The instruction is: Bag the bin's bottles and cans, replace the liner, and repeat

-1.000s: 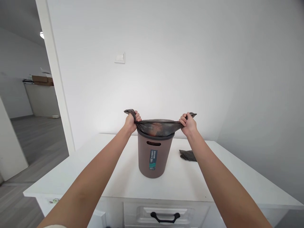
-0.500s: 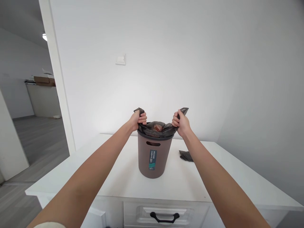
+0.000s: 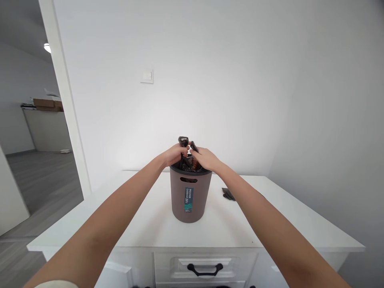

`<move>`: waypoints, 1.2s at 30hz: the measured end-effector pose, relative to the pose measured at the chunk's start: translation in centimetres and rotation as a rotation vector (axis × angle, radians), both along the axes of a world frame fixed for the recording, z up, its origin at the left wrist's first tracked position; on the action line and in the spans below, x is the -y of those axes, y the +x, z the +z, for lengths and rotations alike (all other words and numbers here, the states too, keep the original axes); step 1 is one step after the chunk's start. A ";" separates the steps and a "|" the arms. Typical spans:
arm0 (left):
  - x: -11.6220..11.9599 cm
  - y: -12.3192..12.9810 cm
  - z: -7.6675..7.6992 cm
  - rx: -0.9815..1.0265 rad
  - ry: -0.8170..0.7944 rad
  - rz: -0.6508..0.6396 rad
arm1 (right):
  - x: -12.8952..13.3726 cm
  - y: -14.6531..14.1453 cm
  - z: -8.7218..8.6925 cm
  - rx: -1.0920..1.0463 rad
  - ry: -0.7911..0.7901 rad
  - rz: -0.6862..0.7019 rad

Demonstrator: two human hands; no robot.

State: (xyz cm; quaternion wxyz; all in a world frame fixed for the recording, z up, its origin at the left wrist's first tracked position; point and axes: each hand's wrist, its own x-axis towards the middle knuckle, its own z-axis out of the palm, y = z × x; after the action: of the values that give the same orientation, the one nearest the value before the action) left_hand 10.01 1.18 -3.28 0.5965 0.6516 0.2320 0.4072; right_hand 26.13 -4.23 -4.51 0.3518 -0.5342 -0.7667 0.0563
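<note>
A brownish garbage bin [image 3: 177,200] with a dark rim stands upright on the white cabinet top [image 3: 144,224]. Inside it is a black plastic bag [image 3: 187,163], with something reddish-brown showing in it. Above the rim, my left hand [image 3: 177,154] is closed round one gathered end of the bag, which sticks up over the fingers. My right hand [image 3: 205,157] grips the other twisted end close beside it. The two hands nearly touch, and the right fingers are partly hidden behind the bag.
A folded piece of black plastic [image 3: 228,194] lies on the cabinet top right of the bin, near my right forearm. Below the front edge is a drawer with a black handle [image 3: 205,270]. The wall [image 3: 240,100] rises behind.
Both hands have come together over the bin, each bringing its end of the bag inward. The bag's opening, stretched wide before, is now bunched. The view has shifted slightly.
</note>
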 end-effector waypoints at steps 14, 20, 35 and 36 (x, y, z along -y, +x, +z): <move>2.8 0.8 -0.3 -0.552 0.405 0.079 | 2.4 -1.0 -0.4 0.276 -0.024 -0.093; 3.1 1.2 -0.8 -0.576 0.304 0.139 | 1.5 0.9 -0.6 -0.428 -0.042 -0.075; 0.4 1.3 -1.4 -0.236 0.102 -0.063 | -0.4 1.4 -1.8 -0.920 0.043 0.070; 0.3 1.3 -1.4 -0.180 0.070 -0.057 | 0.0 1.3 -1.9 -0.879 0.076 0.101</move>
State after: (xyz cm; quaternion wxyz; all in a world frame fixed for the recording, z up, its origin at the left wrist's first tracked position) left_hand 11.27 0.92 -4.69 0.5614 0.7123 0.2519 0.3378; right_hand 27.41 -4.22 -6.39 0.6604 -0.4081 -0.5709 0.2672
